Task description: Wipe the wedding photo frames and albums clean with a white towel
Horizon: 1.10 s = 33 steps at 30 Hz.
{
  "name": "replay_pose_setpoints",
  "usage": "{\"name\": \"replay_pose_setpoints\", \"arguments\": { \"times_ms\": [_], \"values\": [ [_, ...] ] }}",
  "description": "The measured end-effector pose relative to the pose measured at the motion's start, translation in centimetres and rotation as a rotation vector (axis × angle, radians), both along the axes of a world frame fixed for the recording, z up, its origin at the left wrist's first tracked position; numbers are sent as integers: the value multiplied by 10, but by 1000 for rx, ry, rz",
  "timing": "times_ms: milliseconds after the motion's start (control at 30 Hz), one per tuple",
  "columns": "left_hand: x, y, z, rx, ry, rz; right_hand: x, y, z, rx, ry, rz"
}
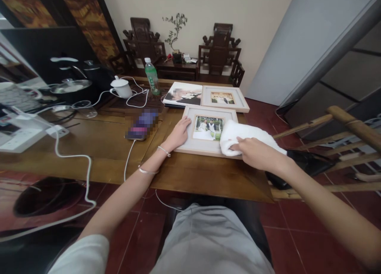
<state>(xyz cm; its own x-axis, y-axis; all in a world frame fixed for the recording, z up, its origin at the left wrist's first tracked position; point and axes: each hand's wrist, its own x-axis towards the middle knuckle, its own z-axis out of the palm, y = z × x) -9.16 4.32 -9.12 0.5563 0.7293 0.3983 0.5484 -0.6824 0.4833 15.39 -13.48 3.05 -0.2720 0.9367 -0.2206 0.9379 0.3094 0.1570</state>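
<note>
A light picture frame (pixel 190 145) with a wedding photo in its middle lies flat on the wooden table. My left hand (pixel 178 134) rests on the frame's left edge, fingers stretched out over the border. In my right hand (pixel 253 153) is a folded white towel (pixel 248 133), bunched under the fingers and lying over the right part of the frame. The towel covers the frame's lower right corner and touches the side of the photo. Behind it lie a second framed photo (pixel 241 98) and a photo album (pixel 181 88) with a picture on its cover.
On the table (pixel 190 174) to the left are a phone (pixel 141 125) on a cable, a green-labelled bottle (pixel 152 76), a lidded white cup (pixel 121 87), a clear plastic cup (pixel 86 108) and a power strip (pixel 20 137). A wooden chair (pixel 351 119) stands at the right.
</note>
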Motion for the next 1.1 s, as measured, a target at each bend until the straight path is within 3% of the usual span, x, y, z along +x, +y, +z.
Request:
{"name": "replay_pose_setpoints", "arguments": {
  "times_ms": [100, 333, 467, 600, 867, 967, 1100],
  "values": [
    [-1, 0, 1, -6, 3, -9, 5, 11, -3, 17, 34, -26],
    [-3, -2, 3, 10, 30, -20, 27, 91, -30, 273, 8, -114],
    [-4, -1, 3, 19, 33, -23, 32, 116, -37, 322, 6, -94],
    [-3, 0, 2, 16, 30, -3, 28, 98, -38, 278, -17, 24],
    [-2, -3, 3, 12, 10, 1, -15, 1, -19, 66, 29, 77],
    [-1, -4, 5, 9, 9, 11, -38, -4, -12, 12, 82, 69],
    [1, -6, 7, -4, -3, 29, -74, 14, -16, 8, 165, 107]
  ]
}}
